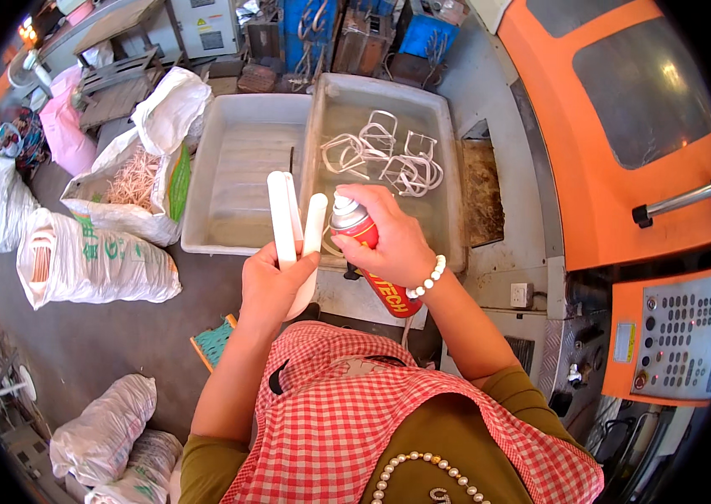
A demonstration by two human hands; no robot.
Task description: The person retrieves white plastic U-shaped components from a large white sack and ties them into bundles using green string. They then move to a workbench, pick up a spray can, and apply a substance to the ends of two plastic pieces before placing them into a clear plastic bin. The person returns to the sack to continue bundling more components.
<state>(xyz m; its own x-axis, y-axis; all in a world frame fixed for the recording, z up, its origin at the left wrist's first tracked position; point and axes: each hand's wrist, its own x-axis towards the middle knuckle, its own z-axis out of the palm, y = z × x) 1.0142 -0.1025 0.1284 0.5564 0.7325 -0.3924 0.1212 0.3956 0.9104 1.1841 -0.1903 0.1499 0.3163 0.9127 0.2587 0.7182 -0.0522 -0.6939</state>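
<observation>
My left hand (275, 281) is closed around smooth white strips (281, 210) with rounded ends, standing up from my fingers; they look like plastic. Whether they are separate or joined below is hidden by the hand. Close on their right, my right hand (396, 239) grips a red spray can (393, 296) with a silver top and a white nozzle. The can leans, its top toward the strips, and a finger of that hand is at the nozzle. Beyond my hands, several bent white frame-like pieces (414, 172) lie in the right-hand tub (453, 210).
Beside that tub stands a second pale tub (204, 181). At left are an open sack (86, 197) of pinkish strips and a stuffed white sack (120, 273). More sacks (112, 424) lie lower left. An orange machine (557, 109) with a control panel (681, 336) borders my right.
</observation>
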